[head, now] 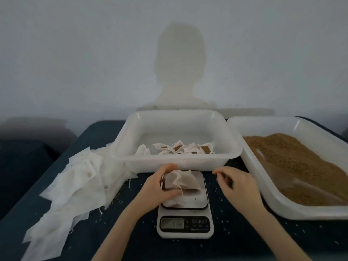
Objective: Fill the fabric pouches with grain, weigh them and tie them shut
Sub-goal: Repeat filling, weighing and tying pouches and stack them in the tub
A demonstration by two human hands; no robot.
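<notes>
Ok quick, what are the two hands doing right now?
Left hand: holds the pouch on the scale, fingers curled round its edge.
Right hand: fingers loosely curled; cannot tell if it pinches anything.

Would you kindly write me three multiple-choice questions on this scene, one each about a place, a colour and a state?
1. Where does the pouch by the left hand lie?
A. in the grain tray
B. on the scale
C. on the cloth pile

2. What colour is the loose grain?
A. brown
B. green
C. black

3. What is the scale's display doing?
A. dark
B. covered
C. lit with a reading

Answers: 1 B, the pouch rests on the platform of the scale. 2 A, the heap in the right tray is brown. 3 C, blurred digits show.
</notes>
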